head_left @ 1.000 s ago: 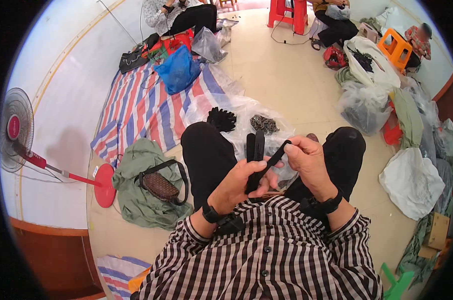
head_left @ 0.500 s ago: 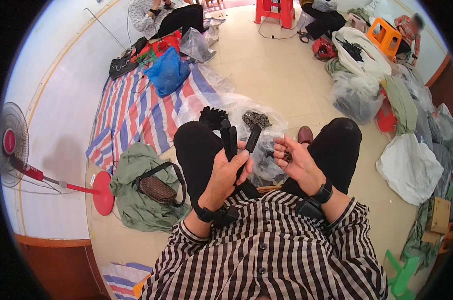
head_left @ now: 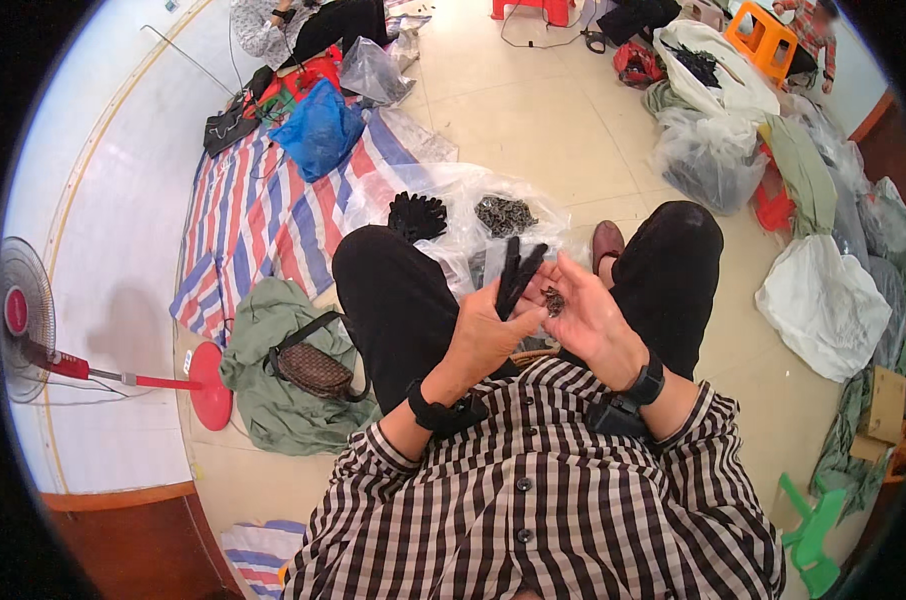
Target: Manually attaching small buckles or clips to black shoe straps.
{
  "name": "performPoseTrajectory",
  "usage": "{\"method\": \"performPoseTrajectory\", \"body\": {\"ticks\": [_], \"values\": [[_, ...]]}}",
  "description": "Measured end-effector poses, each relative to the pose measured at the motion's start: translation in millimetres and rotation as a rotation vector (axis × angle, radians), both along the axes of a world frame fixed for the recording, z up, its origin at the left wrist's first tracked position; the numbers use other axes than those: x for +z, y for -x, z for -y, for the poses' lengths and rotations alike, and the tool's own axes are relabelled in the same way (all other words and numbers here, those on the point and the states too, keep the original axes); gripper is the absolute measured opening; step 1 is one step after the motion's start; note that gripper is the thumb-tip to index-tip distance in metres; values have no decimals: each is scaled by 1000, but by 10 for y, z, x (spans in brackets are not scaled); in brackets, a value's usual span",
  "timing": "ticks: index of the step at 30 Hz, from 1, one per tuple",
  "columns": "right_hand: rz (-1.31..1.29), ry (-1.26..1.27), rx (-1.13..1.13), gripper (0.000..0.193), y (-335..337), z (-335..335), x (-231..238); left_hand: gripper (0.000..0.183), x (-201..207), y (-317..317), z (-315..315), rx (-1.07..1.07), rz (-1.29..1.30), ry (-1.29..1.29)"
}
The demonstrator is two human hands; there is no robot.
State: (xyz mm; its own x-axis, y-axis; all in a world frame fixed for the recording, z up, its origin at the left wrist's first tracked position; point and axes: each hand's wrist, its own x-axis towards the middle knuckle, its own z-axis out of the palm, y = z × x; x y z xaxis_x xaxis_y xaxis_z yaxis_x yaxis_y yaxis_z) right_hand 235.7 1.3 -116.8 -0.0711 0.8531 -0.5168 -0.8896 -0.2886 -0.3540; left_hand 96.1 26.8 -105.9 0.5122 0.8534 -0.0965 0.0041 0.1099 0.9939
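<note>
My left hand [head_left: 485,325] is closed around long, narrow black strips [head_left: 521,278], which point up and away from me. I cannot make out what exactly they are. Close beside it, my right hand [head_left: 595,325] is turned palm up and slightly cupped, holding a small heap of dark metal-looking bits [head_left: 553,300]. The left fingertips meet the right palm beside that heap. Beyond my knees, a bunch of black strips [head_left: 417,216] and a pile of small dark metal pieces [head_left: 506,214] rest on a clear plastic sheet [head_left: 461,190].
A striped tarp [head_left: 243,210] with a blue bag [head_left: 318,130] spreads at the left. Near the wall are a red fan [head_left: 211,385] and a green cloth with a brown pouch [head_left: 313,368]. Plastic bags [head_left: 708,165] line the right. Other people sit at the far side.
My left hand has moved right, tilting the black strips, and now meets my right hand. The right palm has opened more, showing the metal bits. The whole view has tipped slightly downward.
</note>
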Motion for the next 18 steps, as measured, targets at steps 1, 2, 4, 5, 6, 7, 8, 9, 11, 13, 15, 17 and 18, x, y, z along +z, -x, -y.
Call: {"method": "performPoseTrajectory", "body": {"ticks": [1,2,4,5,6,7,8,9,11,13,15,17,18], "values": [[-34,-72,11,31,7,9,-49,31,-13,-24,9,0,-99,-158],[-68,-144,22,30,14,11,-113,33,-29,-37,9,1,-197,-315],[-133,-167,27,27,-6,-1,-199,38,-46,-27,-18,-31,-281,-365],[-116,-198,68,26,-19,5,-228,38,-40,-24,-8,-47,-308,-388],[-97,-228,108,25,-24,4,-229,38,-31,-26,-5,-63,-334,-411],[-99,-225,106,25,-18,0,-224,38,-38,-22,-17,-65,-335,-408],[-64,-178,82,25,-2,-6,-211,38,-46,-15,-34,-76,-342,-440],[-31,-131,59,25,27,-15,-175,37,-64,-5,-45,-88,-350,-471],[4,-96,36,24,64,-10,-57,35,-119,5,-48,-86,-273,-393],[40,-70,8,24,59,-10,-25,33,-86,-5,-50,-87,-196,-322],[-27,-92,24,26,50,-24,-75,27,-21,0,-42,-86,-116,-69],[-61,-113,60,27,21,-4,-93,23,-65,-2,-37,-56,-67,-70],[-94,-129,94,28,11,7,-103,19,-71,-11,-34,-29,-17,-66]]}}
